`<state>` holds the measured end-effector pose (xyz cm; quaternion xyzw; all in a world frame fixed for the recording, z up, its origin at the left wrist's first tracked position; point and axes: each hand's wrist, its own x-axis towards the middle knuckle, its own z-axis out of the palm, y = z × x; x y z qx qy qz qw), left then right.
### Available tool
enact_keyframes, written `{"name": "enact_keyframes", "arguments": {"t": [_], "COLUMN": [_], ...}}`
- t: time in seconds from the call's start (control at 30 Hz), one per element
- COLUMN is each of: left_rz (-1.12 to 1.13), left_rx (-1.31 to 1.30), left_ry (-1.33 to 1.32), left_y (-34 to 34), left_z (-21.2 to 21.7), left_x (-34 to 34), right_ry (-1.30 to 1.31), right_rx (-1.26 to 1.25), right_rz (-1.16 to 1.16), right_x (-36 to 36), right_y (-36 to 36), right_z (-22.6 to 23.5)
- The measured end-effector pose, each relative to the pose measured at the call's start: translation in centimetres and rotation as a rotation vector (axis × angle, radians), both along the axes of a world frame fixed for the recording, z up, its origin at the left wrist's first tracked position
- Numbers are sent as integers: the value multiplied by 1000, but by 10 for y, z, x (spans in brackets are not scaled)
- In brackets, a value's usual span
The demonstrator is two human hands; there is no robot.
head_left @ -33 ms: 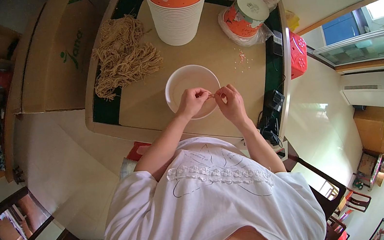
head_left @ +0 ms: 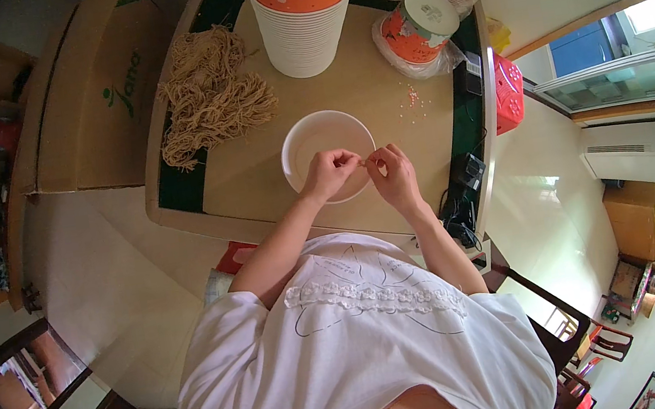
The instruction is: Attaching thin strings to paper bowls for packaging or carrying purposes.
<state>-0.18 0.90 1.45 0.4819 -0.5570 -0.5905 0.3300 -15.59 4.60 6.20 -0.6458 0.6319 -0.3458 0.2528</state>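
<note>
1. At the far left, a large cardboard box (head_left: 80, 114) is set beside the table (head_left: 182, 193).
2. A loose bundle of tan strings (head_left: 212, 95) is heaped on the table's left part.
3. A tall stack of paper bowls (head_left: 303, 28) is stood at the back, orange-patterned above and white below.
4. A single white bowl (head_left: 317, 139) is placed upright before the stack, near the table's front edge.
5. The left hand (head_left: 332, 174) is held over the bowl, thumb and fingertips pressed together on a tiny tan piece (head_left: 363, 163), too small to be identified, above the bowl's right side.
6. The same piece is pinched by the right hand (head_left: 396, 178), its fingers curled, at the bowl's right rim.
7. Small pink and white bits (head_left: 413, 97) are scattered farther right.
</note>
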Motion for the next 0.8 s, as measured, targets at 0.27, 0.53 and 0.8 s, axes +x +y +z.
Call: {"name": "enact_keyframes", "arguments": {"t": [0.27,0.53,0.8], "left_rz": [-22,-20,12], "left_rx": [-151,-147,-68], "left_ry": [-187,-184,-35], "left_y": [1,1,1], "left_z": [21,19,14], "left_x": [-2,0,-2], "right_ry": [32,26,19], "right_rx": [-17,-21,5], "right_rz": [34,38,20], "right_x": [-3,2,-1], "right_y": [0,-2,-1], "right_z": [-4,9,1]}}
